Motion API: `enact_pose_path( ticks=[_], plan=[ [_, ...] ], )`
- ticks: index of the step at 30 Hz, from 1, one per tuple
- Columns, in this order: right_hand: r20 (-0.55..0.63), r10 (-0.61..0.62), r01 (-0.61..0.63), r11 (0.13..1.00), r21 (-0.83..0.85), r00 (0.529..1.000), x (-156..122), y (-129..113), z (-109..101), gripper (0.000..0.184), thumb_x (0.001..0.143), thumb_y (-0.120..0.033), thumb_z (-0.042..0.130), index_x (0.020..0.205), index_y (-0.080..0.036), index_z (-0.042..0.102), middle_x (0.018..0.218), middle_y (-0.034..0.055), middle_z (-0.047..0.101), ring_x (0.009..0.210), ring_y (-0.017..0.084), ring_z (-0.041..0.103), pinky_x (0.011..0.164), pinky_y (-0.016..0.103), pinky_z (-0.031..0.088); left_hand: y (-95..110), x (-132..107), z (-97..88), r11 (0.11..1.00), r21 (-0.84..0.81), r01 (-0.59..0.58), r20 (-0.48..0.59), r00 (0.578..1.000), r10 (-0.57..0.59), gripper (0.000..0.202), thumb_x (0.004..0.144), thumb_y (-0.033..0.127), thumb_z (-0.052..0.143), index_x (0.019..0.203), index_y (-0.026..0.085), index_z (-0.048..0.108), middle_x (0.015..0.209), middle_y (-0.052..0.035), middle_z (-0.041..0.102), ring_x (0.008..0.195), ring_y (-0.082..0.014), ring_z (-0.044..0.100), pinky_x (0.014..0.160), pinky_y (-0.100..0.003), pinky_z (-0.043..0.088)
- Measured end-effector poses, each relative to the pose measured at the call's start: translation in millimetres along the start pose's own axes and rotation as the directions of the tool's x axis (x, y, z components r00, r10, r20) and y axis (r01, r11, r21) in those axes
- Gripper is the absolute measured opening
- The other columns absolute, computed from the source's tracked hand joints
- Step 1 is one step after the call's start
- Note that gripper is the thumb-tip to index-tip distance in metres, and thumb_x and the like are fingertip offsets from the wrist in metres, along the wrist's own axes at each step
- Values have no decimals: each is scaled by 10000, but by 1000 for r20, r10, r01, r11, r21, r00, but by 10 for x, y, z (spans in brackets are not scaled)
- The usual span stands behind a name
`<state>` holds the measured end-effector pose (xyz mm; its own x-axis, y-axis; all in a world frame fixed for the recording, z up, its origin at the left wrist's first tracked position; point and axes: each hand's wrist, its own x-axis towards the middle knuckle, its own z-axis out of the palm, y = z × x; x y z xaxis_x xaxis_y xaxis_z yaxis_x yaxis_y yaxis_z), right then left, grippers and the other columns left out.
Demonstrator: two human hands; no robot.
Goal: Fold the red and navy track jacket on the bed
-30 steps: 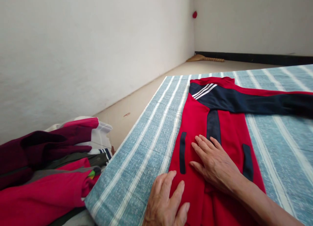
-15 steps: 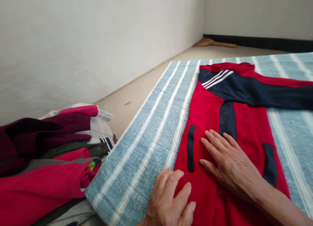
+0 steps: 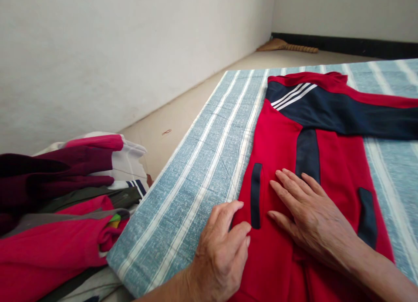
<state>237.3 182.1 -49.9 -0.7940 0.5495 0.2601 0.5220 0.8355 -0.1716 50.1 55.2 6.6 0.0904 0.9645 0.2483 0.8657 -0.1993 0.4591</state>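
A red track jacket [image 3: 276, 136] with navy panels and three white stripes at the shoulder lies front up, its navy sleeve stretched out to the right. My right hand [image 3: 310, 219] rests flat on the middle of its front, fingers extended, over the lower part of the navy centre strip. At the jacket's left edge, beside the navy pocket trim, my left hand [image 3: 222, 245] has its fingers bent around the fabric edge. Part of its grip is hidden beneath the hand. The jacket's bottom runs out of view.
Under the jacket is a blue bedspread [image 3: 192, 176] with white stripes. A heap of clothes [image 3: 55, 245], pink, maroon, dark green and white, lies at the left beside it. A broom [image 3: 277, 45] lies on the floor by the far wall.
My left hand has moved up along the jacket's left edge, and its fingers have drawn in closer together. My right hand stays flat on the front. The view has shifted slightly.
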Motion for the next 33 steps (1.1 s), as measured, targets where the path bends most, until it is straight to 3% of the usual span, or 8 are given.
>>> enact_pose_path(
  ticks=[8,12,15,22,33],
  plan=[
    [0,4,-4,1000,3,1000,4,-12,-17,511,931,-432,449,1326,-110,485,1427,173,420,1330,324,348,1071,541,263,-32,141,-69,1000,-1,0,215,977,0,211,804,66,500,936,164,633,1417,-145,403,1305,-311,365,1052,-534,380],
    [8,-4,4,1000,-7,1000,-1,-10,-12,517,939,-439,435,1339,-112,473,1434,173,410,1334,323,342,1067,545,264,-28,186,-84,1000,9,-6,303,953,3,214,756,64,549,931,165,619,1494,-140,301,1387,-351,214,1073,-585,324],
    [13,8,-8,1000,0,1000,1,-13,-10,518,942,-435,429,1342,-108,471,1427,176,419,1333,325,343,1064,550,270,-5,203,-59,1000,26,9,308,951,-17,200,752,65,553,920,161,604,1529,-142,235,1410,-363,135,1071,-614,303],
    [1,18,-18,1000,9,1000,16,-41,-32,503,929,-413,450,1329,-110,487,1425,180,420,1332,328,345,1065,548,275,31,272,-1,999,39,18,302,953,-29,147,723,51,552,822,160,565,1508,-166,283,1411,-358,142,1073,-621,294],
    [-15,25,-25,1000,10,1000,40,-72,-54,478,925,-369,458,1327,-112,492,1420,176,428,1320,325,363,1064,542,277,31,403,-83,988,123,-94,390,920,39,88,718,91,620,781,152,612,1503,-153,306,1411,-375,124,1080,-641,265]
  ],
)
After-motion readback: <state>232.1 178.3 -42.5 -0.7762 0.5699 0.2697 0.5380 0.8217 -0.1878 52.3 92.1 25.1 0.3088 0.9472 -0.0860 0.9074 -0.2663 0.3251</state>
